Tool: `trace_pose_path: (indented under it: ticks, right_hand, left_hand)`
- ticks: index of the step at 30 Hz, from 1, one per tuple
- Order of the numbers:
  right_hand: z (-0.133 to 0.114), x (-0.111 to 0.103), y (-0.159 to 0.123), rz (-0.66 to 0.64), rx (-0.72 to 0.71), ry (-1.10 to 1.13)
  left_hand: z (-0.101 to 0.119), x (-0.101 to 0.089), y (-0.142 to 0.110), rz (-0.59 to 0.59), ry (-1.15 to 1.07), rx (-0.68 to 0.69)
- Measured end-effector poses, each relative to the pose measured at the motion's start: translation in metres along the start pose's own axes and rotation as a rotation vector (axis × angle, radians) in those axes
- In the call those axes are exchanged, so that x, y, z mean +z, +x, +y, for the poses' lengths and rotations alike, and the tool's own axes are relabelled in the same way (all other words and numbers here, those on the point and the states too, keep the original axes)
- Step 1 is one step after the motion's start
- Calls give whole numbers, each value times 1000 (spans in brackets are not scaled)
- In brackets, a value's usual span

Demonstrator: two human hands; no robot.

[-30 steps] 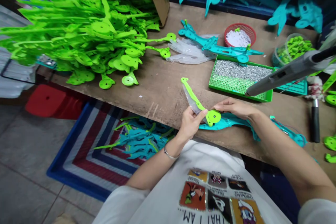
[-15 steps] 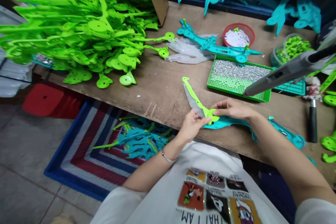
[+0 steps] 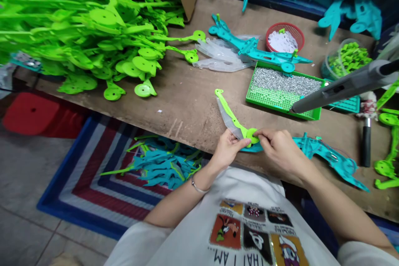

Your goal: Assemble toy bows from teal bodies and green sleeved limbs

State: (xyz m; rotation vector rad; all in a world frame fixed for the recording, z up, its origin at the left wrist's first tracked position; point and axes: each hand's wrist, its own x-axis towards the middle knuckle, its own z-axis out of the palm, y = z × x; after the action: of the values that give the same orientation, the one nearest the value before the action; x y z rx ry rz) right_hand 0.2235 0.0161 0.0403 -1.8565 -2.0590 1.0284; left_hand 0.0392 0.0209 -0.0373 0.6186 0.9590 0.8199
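Single head cam, no second view to overlap. Looks forward and steeply down over the person's chest onto the desk [image 3: 193, 104], close in. Near desk edge runs diagonally across frame; floor and striped rug [image 3: 93, 191] visible below it at left.

**Worn bench above a tiled floor**

A scuffed wooden workbench [image 3: 193, 104] is set over grey floor tiles [image 3: 25, 199]. A striped rug [image 3: 93, 191] is spread beneath it, beside a red stool [image 3: 29, 112]. Even light is cast throughout.
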Motion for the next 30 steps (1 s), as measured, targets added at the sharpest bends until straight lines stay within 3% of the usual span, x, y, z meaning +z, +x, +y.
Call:
trace_pose_path:
  ticks: [8,12,17,22,30]
  right_hand:
    - [-10,22,-6,39,18,-306]
    - [-2,14,-1,7,4,-157]
    - [7,-2,-2,177,-205,7]
    - [0,11,-13,-51,-477,-209]
    - [-11,30,-13,-147,-547,-504]
  left_hand:
    - [-6,-1,1,3,9,30]
    - [-7,-2,0,-13,24,35]
    - [-5,-2,1,-9,13,-1]
    - [-4,-2,3,-13,16,25]
    - [-5,-2,0,-22,33,18]
